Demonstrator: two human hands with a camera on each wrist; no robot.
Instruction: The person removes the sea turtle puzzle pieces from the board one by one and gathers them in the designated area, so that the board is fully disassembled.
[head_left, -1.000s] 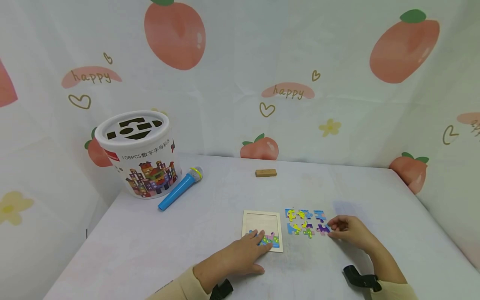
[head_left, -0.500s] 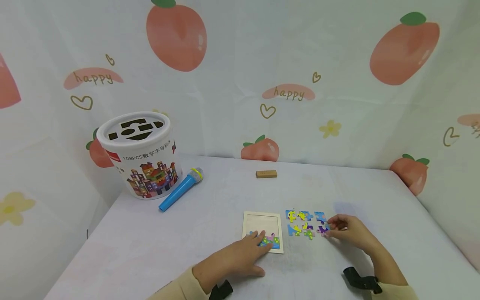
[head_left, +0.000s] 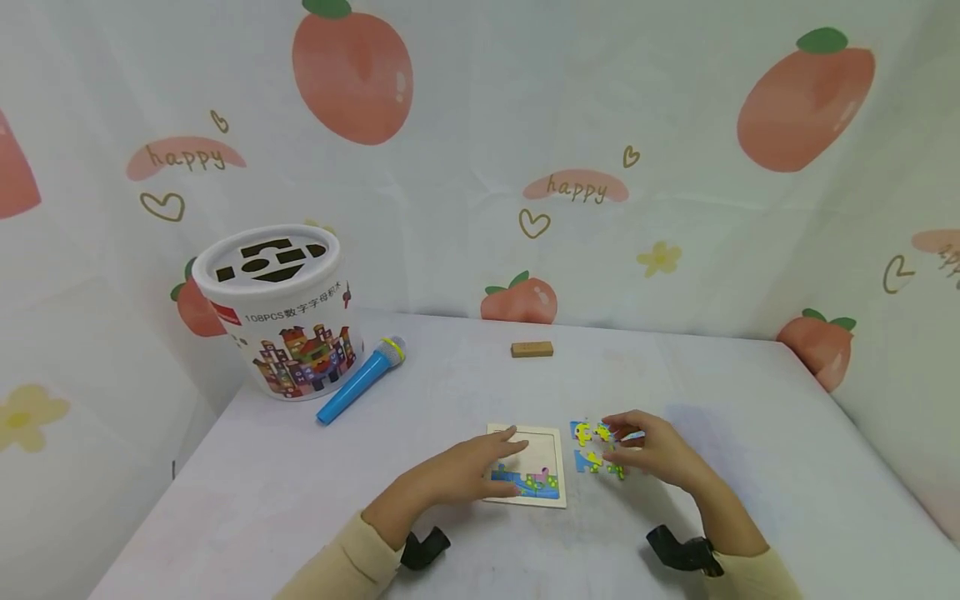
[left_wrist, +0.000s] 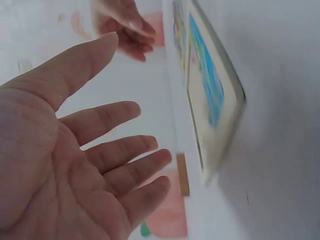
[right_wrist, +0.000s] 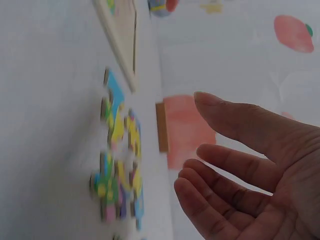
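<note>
A wooden puzzle tray lies flat on the table, its near part filled with blue, green and pink jigsaw pieces. My left hand hovers over the tray's left side, fingers spread and apart from it; the left wrist view shows its palm with nothing held. To the tray's right, loose jigsaw pieces lie on the table, yellow, blue, green and purple. Over their right part is my right hand, hiding some of them. In the right wrist view, its bent fingers hold nothing, apart from the pieces.
A small wooden block lies behind the tray. At the back left stands a white lidded bucket with cut-out shapes in its lid, and a blue toy microphone lies against it. A printed curtain hangs behind the table.
My left hand has lifted off the tray and moved slightly left, showing more of the filled pieces. My right hand has moved left from the right edge of the loose pieces to above them.
</note>
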